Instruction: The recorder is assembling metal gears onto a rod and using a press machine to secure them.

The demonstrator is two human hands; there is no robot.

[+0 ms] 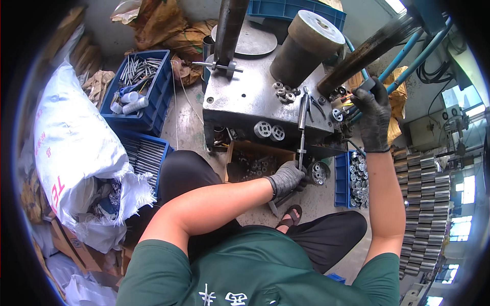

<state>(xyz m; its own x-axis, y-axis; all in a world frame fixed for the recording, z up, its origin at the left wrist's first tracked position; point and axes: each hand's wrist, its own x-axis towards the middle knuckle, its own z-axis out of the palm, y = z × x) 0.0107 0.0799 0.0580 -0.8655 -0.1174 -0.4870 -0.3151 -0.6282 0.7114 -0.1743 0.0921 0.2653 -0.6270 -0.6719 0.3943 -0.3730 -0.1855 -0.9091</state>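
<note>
Near the grey steel worktop [229, 96], left hand [287, 179] is wrapped round a slim silver metal rod [302, 141]; right hand [374, 116] is at a small grey block [366, 84], can't tell if pinching.

Cluttered workshop. Pale grey wall [104, 38] at upper left, scuffed, brown paper wrapping [163, 25] heaped against it. Grey floor [324, 201], dirty, littered with specks. Left side: large white woven sack [71, 137], slumped; cardboard box [76, 245] beneath it. Row of windows [461, 228] down far right, blown out bright. Daylight also from a bright panel [397, 6] up top.
</note>
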